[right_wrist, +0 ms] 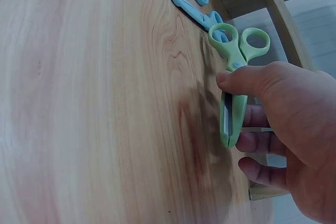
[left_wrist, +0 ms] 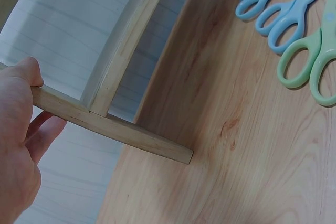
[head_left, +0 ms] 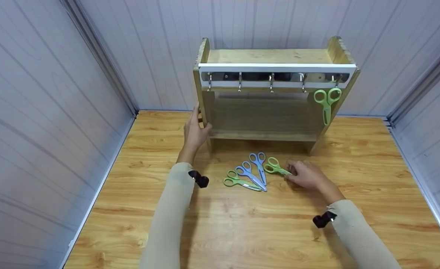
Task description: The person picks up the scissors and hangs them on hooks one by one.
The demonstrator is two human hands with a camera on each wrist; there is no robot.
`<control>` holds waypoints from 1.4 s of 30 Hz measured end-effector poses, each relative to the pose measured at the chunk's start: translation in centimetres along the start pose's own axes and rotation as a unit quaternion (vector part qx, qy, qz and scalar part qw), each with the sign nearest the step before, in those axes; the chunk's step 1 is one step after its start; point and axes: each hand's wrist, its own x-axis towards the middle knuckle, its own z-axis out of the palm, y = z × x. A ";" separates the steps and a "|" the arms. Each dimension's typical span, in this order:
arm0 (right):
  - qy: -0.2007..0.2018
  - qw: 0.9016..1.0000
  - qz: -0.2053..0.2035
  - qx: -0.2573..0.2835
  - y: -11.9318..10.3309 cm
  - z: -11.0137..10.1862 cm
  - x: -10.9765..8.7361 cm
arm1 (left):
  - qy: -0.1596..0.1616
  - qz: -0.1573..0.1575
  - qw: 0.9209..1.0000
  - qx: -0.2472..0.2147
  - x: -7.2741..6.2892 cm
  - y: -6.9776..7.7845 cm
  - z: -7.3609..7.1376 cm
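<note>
My left hand (head_left: 196, 132) grips the left side panel of a wooden shelf (left_wrist: 113, 128), thumb on one face and fingers on the other. In my right hand (right_wrist: 299, 124) is a pair of green scissors (right_wrist: 237, 69), pinched by the blades between thumb and fingers, handle loops pointing away from the palm. To its left on the table lie two pairs of blue scissors (head_left: 258, 168) and another green pair (head_left: 238, 181), spread like a fan. One more pair of green scissors (head_left: 327, 104) hangs by a handle loop from the rightmost hook on the shelf.
A white rail with several metal hooks (head_left: 271, 82) runs across the shelf's upper front. Wood-grained tabletop (head_left: 242, 231) stretches in front. Pale panelled walls (head_left: 48, 112) stand at the left, back and right.
</note>
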 end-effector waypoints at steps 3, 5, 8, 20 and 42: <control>0.000 1.000 0.002 0.002 -0.1 -0.1 0.0 | 0.001 0.001 1.000 -0.001 0.0 0.0 0.0; 0.001 1.000 0.005 0.002 -0.1 -0.1 0.0 | 0.002 0.001 1.000 -0.001 0.0 0.0 0.0; -0.001 1.000 0.009 0.002 0.0 -0.2 0.1 | 0.004 -0.001 1.000 0.000 -0.1 0.0 0.1; 0.031 0.999 -0.011 0.003 -0.3 -1.0 0.0 | -0.002 -0.011 1.000 0.005 -0.1 0.1 0.0; 0.044 0.999 -0.005 0.011 -0.9 -2.7 -0.2 | 0.003 -0.001 1.000 0.000 0.0 -0.1 0.1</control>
